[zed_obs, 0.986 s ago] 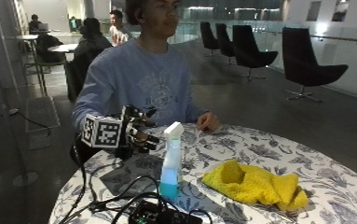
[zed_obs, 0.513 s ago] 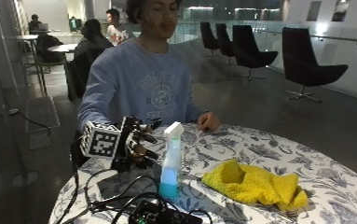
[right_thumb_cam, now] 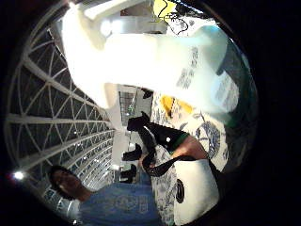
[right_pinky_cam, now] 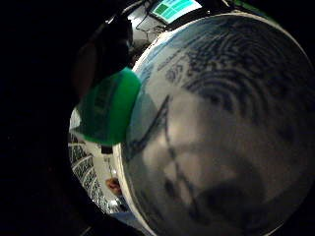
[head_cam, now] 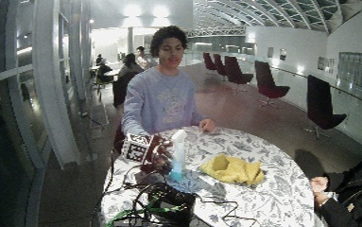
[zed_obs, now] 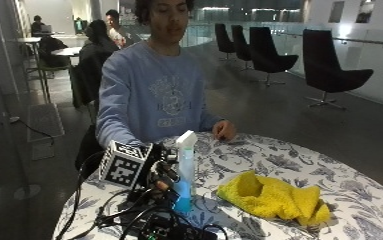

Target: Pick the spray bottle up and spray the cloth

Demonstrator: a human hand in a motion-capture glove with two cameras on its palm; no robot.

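outside view: the spray bottle [zed_obs: 183, 172] stands upright on the patterned table [zed_obs: 291, 160], its white trigger head at the top and blue liquid low in the body. the gloved right hand [zed_obs: 159, 176] is now at the bottle's lower body, touching or just beside it at its 9 o'clock; a second ago the hand was higher, level with the trigger head, so it has come down along the bottle. the bottle itself has not moved. the yellow cloth [zed_obs: 273, 198] lies bunched at the bottle's 3 o'clock, near but apart from it, and is unchanged. the bare left hand [zed_obs: 223, 131] rests on the table at the bottle's 1 o'clock, well apart, fingers loosely curled and holding nothing.

right thumb side palm view: the bottle [right_thumb_cam: 155, 56] fills much of the field, so the palm is close against it.

whether the gloved fingers are wrapped round the bottle cannot be told; they appear to be only closing in. judged from this, the task is at the grasp stage: bottle not yet lifted, cloth not yet sprayed. the low hand position may leave the trigger out of finger reach.
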